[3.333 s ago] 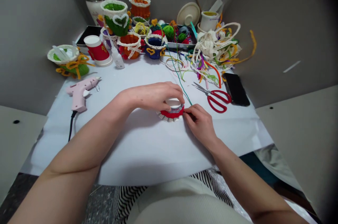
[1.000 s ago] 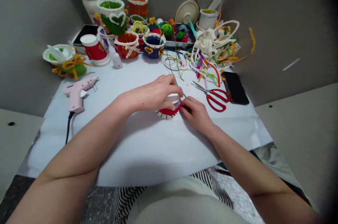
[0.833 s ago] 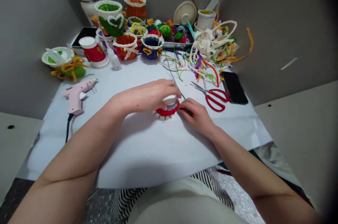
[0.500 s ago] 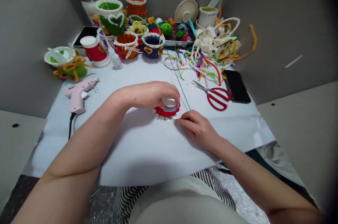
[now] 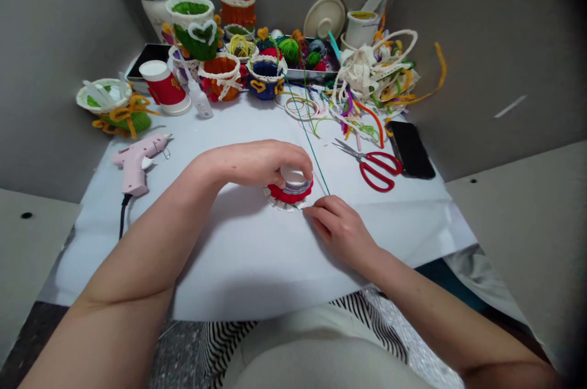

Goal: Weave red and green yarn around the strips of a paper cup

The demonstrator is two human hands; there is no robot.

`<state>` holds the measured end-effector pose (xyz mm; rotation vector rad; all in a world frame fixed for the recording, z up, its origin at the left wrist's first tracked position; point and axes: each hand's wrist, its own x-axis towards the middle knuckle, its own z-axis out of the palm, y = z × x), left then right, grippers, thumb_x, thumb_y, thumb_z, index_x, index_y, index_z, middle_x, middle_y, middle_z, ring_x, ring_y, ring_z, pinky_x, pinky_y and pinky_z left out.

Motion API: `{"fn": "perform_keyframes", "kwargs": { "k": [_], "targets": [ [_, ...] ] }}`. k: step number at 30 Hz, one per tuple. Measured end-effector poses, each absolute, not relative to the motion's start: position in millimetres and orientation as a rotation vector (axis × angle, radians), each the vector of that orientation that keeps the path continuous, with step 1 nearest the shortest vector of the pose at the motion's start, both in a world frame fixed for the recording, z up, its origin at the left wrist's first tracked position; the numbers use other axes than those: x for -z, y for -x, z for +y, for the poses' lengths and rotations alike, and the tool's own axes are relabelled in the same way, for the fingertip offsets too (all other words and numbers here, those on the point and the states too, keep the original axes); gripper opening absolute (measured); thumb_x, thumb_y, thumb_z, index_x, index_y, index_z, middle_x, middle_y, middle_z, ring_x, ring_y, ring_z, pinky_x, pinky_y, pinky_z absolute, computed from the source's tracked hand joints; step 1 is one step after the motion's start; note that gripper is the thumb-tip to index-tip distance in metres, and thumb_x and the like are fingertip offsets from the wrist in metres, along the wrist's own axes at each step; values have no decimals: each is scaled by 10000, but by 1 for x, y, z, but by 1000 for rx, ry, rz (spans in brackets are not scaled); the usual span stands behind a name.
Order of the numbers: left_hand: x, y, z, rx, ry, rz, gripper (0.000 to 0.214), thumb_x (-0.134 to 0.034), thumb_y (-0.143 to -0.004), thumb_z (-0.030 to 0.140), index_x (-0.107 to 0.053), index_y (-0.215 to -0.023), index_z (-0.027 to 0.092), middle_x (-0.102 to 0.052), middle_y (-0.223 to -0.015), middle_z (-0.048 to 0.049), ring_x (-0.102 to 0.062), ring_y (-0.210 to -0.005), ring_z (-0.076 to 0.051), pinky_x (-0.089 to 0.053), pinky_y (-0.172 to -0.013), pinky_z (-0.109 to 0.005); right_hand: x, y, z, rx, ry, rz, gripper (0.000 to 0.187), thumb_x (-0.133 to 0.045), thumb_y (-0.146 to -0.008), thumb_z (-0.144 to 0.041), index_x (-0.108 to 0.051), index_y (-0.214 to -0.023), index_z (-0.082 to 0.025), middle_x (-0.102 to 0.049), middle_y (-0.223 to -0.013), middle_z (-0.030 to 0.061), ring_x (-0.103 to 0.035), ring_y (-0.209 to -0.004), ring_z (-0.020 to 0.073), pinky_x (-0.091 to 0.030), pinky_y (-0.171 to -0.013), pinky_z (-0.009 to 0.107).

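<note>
On the white-covered table sits a small cup (image 5: 290, 194), wound in red yarn and grey strands, with white tabs fanned around its base. My left hand (image 5: 275, 164) is closed over it from above, fingers on the far side and thumb on the near side, hiding part of it. My right hand (image 5: 337, 222) lies just right of the cup, thumb and forefinger pinching a thin green yarn (image 5: 316, 153). The yarn runs back from those fingers toward the tray at the rear, and a short bit reaches the cup's tabs.
Red-handled scissors (image 5: 378, 170) and a phone (image 5: 411, 149) lie to the right. A pink glue gun (image 5: 140, 164) rests at left. Several decorated cups (image 5: 220, 77), a tray of yarn balls (image 5: 300, 75) and a heap of trimmings (image 5: 367, 80) line the back.
My right hand has shifted slightly toward me and left, the green yarn still pinched in it. My left hand keeps its hold on the cup.
</note>
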<state>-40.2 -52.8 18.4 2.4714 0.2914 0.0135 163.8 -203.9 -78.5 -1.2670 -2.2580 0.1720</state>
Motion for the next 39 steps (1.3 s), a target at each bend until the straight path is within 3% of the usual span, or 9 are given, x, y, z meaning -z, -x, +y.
{"fn": "perform_keyframes", "kwargs": {
  "k": [13, 19, 23, 30, 39],
  "targets": [
    [-19, 40, -54, -20, -2449, 276, 429, -528, -799, 35, -650, -1161, 230, -654, -1239, -35, -583, -1137, -166, -421, -971, -272, 77, -165, -171, -307, 1530, -1949, 131, -564, -885, -121, -672, -855, -189, -606, -804, 32, -594, -760, 171, -466, -688, 299],
    [-19, 35, -63, -66, -2507, 352, 266, -573, -839, 199, -660, -1091, 209, -608, -1219, -57, -546, -1140, -197, -392, -992, -301, 80, -167, -172, -322, 1504, -1945, 127, -557, -884, -137, -658, -844, -204, -609, -806, 35, -595, -758, 178, -469, -687, 312],
    [-18, 33, -68, -120, -2551, 599, 361, -624, -819, 300, -599, -1158, 178, -562, -1223, -99, -520, -1129, -237, -412, -942, -321, 80, -168, -172, -341, 1495, -1946, 141, -537, -903, -160, -660, -857, -209, -609, -806, 43, -600, -769, 191, -486, -697, 333],
    [-24, 41, -62, -20, -2619, 429, 326, -556, -813, 129, -644, -1114, 219, -663, -1141, -50, -540, -1118, -208, -410, -939, -298, 75, -180, -183, -297, 1187, -2215, 233, -465, -962, -141, -670, -1063, -189, -652, -971, 101, -598, -889, 196, -519, -752, 341],
    [-22, 45, -58, 7, -2547, 371, 428, -536, -792, 74, -657, -1170, 236, -674, -1223, -46, -562, -1163, -195, -426, -956, -284, 83, -170, -205, -87, 1185, -2419, 242, -449, -983, -165, -670, -1081, -176, -683, -917, 102, -561, -816, 207, -466, -698, 367]
  ]
}}
